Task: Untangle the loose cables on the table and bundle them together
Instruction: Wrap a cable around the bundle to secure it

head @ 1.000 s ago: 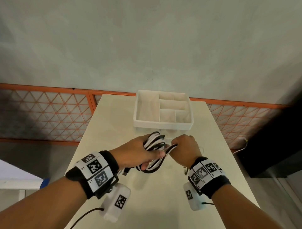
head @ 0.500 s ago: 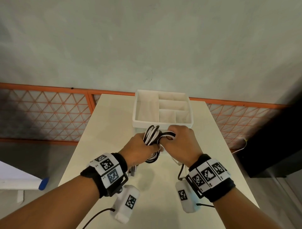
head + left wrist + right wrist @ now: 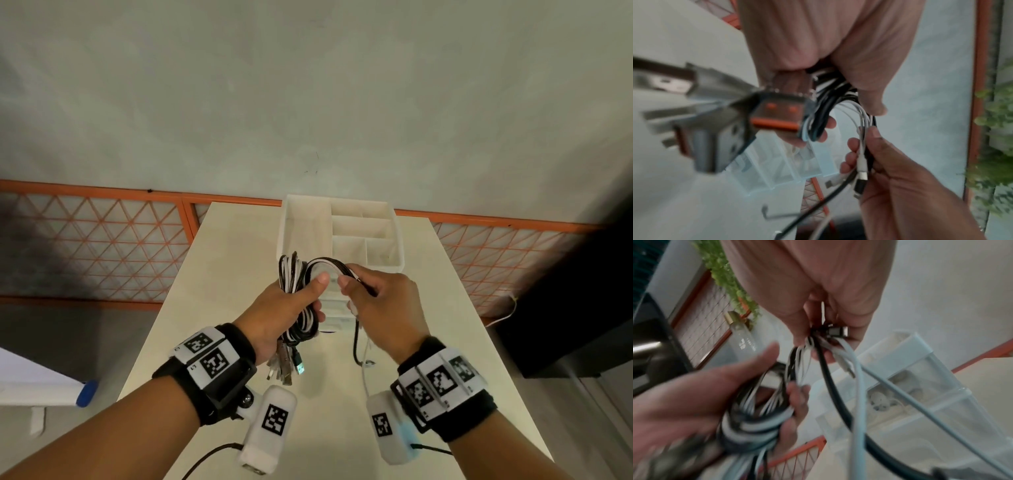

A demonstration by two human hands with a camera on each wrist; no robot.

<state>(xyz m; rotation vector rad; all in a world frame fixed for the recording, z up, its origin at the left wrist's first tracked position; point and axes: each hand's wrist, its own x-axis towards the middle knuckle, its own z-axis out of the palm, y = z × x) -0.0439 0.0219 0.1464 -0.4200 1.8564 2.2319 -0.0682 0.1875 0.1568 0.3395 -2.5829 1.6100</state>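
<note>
A coil of black and white cables is held above the table, in front of a white divided organizer. The strands overlap too much to count. The left hand wraps its grip round the middle of the coil, thumb across the front. Several USB plugs hang below that hand; about five show, blurred. The right hand pinches a loop of strands arching over from the coil, its grip closed on the loose ends. One black and one white strand trail down to the table. The organizer shows five compartments; nothing can be made out inside them.
</note>
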